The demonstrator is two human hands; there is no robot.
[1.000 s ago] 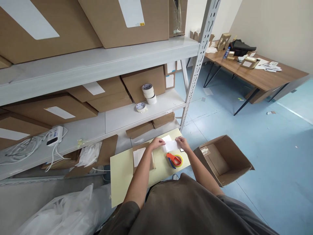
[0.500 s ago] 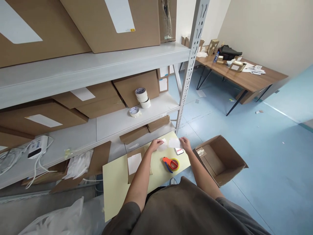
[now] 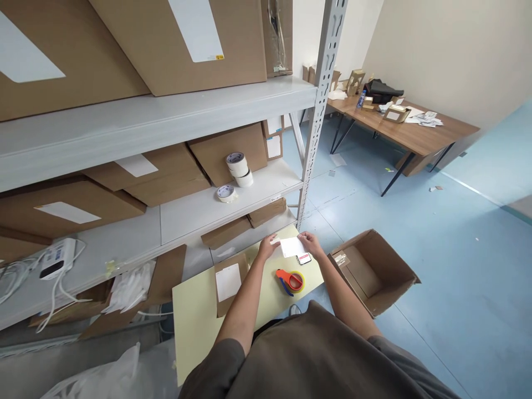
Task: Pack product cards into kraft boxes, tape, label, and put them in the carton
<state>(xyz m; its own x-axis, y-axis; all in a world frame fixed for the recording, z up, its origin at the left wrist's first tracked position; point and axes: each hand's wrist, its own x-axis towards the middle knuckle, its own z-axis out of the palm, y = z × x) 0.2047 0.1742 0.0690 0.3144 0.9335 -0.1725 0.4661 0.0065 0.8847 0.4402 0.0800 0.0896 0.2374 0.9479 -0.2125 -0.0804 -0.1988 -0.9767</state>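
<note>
A white sheet (image 3: 291,247) is pinched at its right edge by my right hand (image 3: 310,243). At its left, my left hand (image 3: 269,246) is closed on a small whitish piece (image 3: 275,240), close to the sheet. Both hands are over the pale yellow board (image 3: 193,327). Below them lies an orange tape dispenser (image 3: 287,277) with a yellow roll and a blue part. A phone-like item (image 3: 305,259) sits partly under the sheet. Left of my left arm rests a cardboard box (image 3: 221,307) with a white label (image 3: 228,281).
An open cardboard box (image 3: 386,266) stands on the floor at right. Metal shelves (image 3: 233,100) with boxes and tape rolls (image 3: 236,162) rise ahead and left, beside a power strip (image 3: 58,257). A wooden table (image 3: 440,136) stands at the back right.
The white sheet has turned to show its flat face, where it was blurred and translucent between my hands. My right hand has shifted slightly left. The view has moved a little.
</note>
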